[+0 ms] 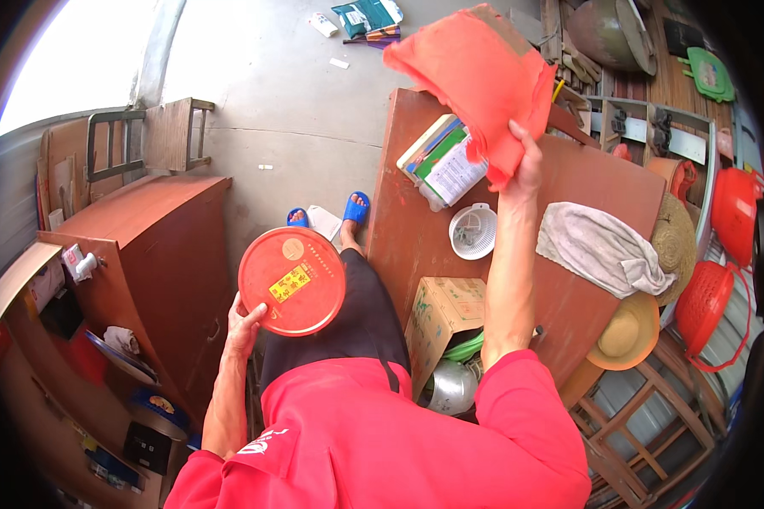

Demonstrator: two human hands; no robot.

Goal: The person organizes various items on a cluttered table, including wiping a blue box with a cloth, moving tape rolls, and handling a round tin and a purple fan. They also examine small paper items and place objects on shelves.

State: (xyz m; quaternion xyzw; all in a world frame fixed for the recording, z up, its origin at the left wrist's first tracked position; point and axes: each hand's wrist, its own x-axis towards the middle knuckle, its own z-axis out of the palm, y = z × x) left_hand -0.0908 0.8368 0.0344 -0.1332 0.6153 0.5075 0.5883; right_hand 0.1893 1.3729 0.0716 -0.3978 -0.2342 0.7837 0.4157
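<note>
My left hand [247,324] grips the edge of a round red tin [305,273] with a yellow label that bears writing. The tin is held above my lap, its flat face towards me. Raised over the far part of a red-brown wooden table [560,172], my right hand [526,159] pinches the corner of a piece of red cloth or soft paper [477,70]. The red sheet hangs above a stack of boxes or packets [445,165] and hides part of it. Just left of my right forearm, a small white plastic basket [473,231] stands on the table with something inside.
A greyish towel [598,245], a straw hat [621,331] and an open cardboard box [442,308] are on or by the table. Red plastic baskets [707,315] hang at the right. A red-brown cabinet [172,273] stands at left, with a wooden chair [169,137] beyond it.
</note>
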